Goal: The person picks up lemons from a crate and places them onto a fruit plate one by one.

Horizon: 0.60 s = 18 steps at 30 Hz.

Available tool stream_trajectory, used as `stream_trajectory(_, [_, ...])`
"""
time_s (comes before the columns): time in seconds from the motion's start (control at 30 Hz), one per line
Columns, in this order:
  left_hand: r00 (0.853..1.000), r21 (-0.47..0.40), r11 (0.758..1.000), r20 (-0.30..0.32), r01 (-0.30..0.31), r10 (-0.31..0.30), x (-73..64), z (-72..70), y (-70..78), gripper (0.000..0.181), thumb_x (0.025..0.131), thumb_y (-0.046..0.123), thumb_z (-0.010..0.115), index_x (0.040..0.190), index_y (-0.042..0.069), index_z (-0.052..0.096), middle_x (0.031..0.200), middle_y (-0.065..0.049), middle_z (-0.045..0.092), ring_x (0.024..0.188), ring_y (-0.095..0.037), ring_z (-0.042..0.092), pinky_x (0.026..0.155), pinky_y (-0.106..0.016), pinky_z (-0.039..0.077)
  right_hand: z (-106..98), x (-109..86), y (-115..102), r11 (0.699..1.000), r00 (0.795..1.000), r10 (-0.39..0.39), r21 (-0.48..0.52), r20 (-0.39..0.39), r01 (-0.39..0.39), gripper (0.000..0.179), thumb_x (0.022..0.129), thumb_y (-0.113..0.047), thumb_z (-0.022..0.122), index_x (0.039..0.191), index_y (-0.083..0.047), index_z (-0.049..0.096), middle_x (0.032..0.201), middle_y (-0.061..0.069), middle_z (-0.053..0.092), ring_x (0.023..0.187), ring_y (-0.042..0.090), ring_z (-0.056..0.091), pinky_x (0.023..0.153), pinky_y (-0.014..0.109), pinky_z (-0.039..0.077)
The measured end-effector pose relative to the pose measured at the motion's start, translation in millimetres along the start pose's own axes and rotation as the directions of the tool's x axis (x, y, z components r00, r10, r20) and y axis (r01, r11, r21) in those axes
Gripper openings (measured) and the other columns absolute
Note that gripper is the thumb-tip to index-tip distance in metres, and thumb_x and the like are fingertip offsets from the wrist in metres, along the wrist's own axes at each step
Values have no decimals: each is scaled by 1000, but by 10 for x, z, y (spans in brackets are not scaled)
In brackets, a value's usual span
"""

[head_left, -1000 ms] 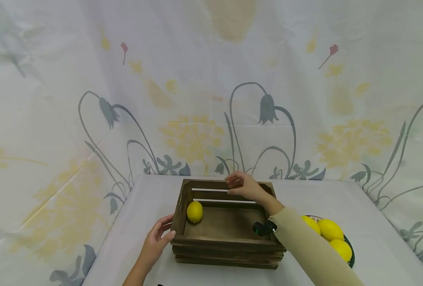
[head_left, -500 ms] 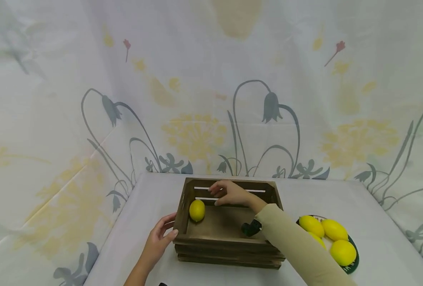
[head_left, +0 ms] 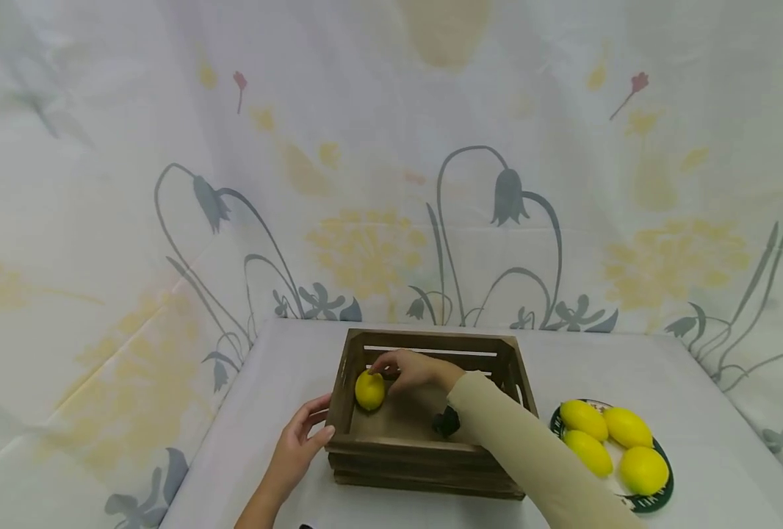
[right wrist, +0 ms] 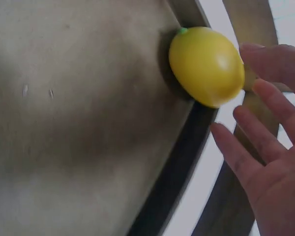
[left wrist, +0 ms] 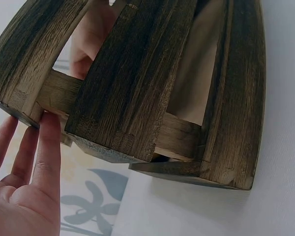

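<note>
A yellow lemon (head_left: 369, 390) lies at the left end inside a dark wooden slatted crate (head_left: 427, 452). My right hand (head_left: 413, 369) reaches over the crate, its fingertips right at the lemon's upper right side. In the right wrist view the hand (right wrist: 270, 123) has its fingers spread beside the lemon (right wrist: 206, 66), not wrapped round it. My left hand (head_left: 297, 443) rests against the crate's left side, thumb near the front corner. In the left wrist view its extended fingers (left wrist: 48, 155) touch the end of a slat.
To the right of the crate, a round plate (head_left: 662, 496) with a green rim bears several lemons (head_left: 643, 470). A white cloth (head_left: 259, 382) covers the table. Behind it hangs a flower-patterned curtain (head_left: 391, 184).
My right hand has moved left and down into the crate, up to the lemon. The left hand stays at the crate's side. The plate shows more fully as the right arm shifts.
</note>
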<state>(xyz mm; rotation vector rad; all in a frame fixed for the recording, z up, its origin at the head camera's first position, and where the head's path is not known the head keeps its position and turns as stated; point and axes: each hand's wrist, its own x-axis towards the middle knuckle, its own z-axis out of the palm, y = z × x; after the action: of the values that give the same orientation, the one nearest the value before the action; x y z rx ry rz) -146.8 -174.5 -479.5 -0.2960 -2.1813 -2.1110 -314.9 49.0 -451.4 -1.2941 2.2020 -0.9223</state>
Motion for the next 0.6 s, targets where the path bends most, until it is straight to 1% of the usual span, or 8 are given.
stream_trajectory(0.1, [1000,4,1000,-7,-16,16,-11,-13,4,43,89,-1,56,130,-4,45,128,-20,45,112,-21,47,84,-23,47,42,76,-20,998,997,43,-54,65,-40,53,76,0,72,126,-1,54,130,12,51,123,28,43,104,38,32])
stream_trajectory(0.17, [1000,-3,1000,-7,-21,21,-19,-16,2,43,89,-2,56,130,-5,45,128,-20,45,111,-20,47,83,-23,48,64,108,-34,992,991,75,-105,111,-64,57,76,-4,74,129,-4,52,134,10,49,126,25,39,106,35,29])
stream_trajectory(0.2, [1000,-6,1000,-6,-21,21,-20,-15,1,43,89,-2,56,130,-5,45,128,-20,45,111,-19,48,83,-23,48,72,115,-36,989,989,90,-125,120,-75,59,76,-6,75,130,-5,52,135,8,48,127,24,38,106,33,28])
stream_trajectory(0.3, [1000,-19,1000,9,-16,16,-12,-8,1,43,89,-1,56,131,-4,45,129,-20,44,111,-16,47,84,-24,48,69,102,-40,987,990,100,-133,97,-86,58,75,-4,75,129,-4,52,127,10,52,120,25,44,103,33,33])
stream_trajectory(0.4, [1000,-18,1000,16,-21,21,4,1,7,43,89,-1,56,130,-4,45,129,-20,44,111,-16,47,84,-24,47,43,72,-33,990,997,62,-126,51,-56,56,74,-1,74,126,0,54,121,12,54,114,25,47,100,35,36])
stream_trajectory(0.47, [1000,-20,999,10,-26,26,12,6,13,43,89,-2,56,130,-5,46,129,-20,45,111,-16,48,84,-24,47,26,49,-37,989,997,55,-139,62,-46,54,75,0,72,126,2,54,121,13,54,113,26,48,98,35,38])
stream_trajectory(0.53, [999,-22,999,8,-31,31,17,10,18,43,88,-3,56,130,-5,45,128,-21,44,110,-15,48,84,-24,47,16,35,-27,985,994,74,-161,85,-60,55,74,-1,73,126,1,54,122,13,52,112,25,47,97,33,38])
stream_trajectory(0.6, [1000,-26,999,7,-30,30,21,11,18,43,88,-4,56,130,-5,46,128,-21,44,110,-14,48,83,-24,47,11,24,-19,976,985,138,-183,105,-117,56,74,-3,75,126,0,55,120,11,52,109,24,48,94,32,40])
